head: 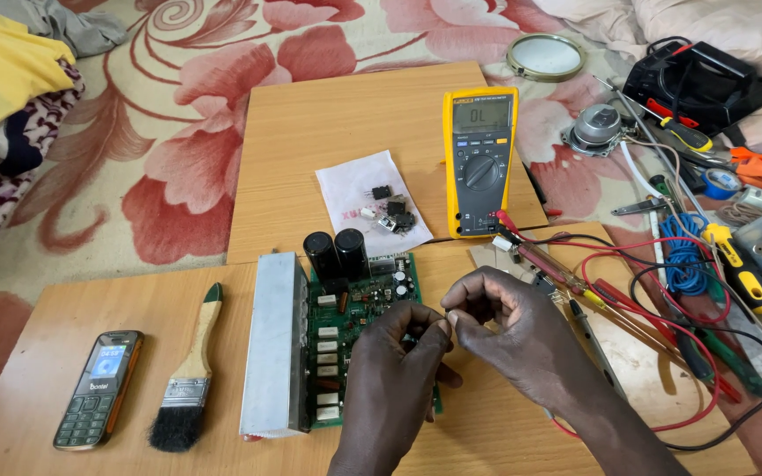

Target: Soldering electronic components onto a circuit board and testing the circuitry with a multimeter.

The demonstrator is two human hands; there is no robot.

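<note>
Floral bedsheet (178,106) served as the bench, with wooden boards (346,115) laid over it. Green circuit board (359,330) with an aluminium heatsink (273,344) and two black capacitors (337,251) lay on the near board, right under both hands. Left hand (394,379) and right hand (509,330) met fingertip to fingertip, pinching a tiny component (448,315) (too small to identify) just above the board's right edge. Yellow multimeter (480,159) sat behind, red probe leads (654,291) trailing right. Phone (99,388) and paintbrush (189,375) lay left. My read: keeping the part low over the board and gripping it by its leads would have avoided dropping it into the clutter.
</note>
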